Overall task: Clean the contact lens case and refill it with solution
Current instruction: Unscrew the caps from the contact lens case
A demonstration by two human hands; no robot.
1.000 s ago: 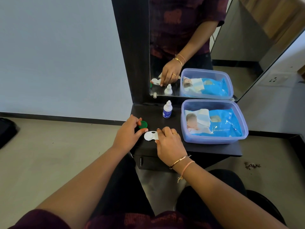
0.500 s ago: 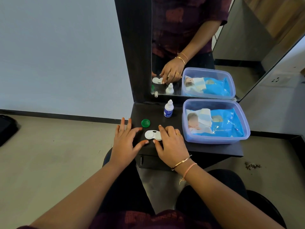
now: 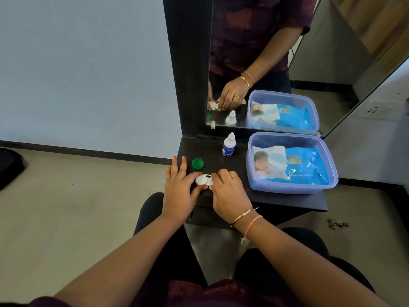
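Lying flat near the front edge of the dark shelf (image 3: 287, 201), the white contact lens case (image 3: 204, 179) sits between both hands, with only its left well and middle bridge showing. The left hand (image 3: 179, 191) pinches that left well narrowly between thumb and forefinger, while its other fingers stretch out straight toward the back of the shelf. The right hand (image 3: 228, 191) covers the right half of the case, its fingers curled down over it and its thumb against the front side; what lies under those fingers is hidden. A green cap (image 3: 197, 163) lies on the shelf just behind the left hand's fingertips, apart from the case. A small white solution bottle (image 3: 229, 145) with a blue label stands upright, capped, further back near the mirror (image 3: 332, 52). To the right, a clear plastic box (image 3: 292, 188) holds a blue pack of baby wipes (image 3: 305, 167).
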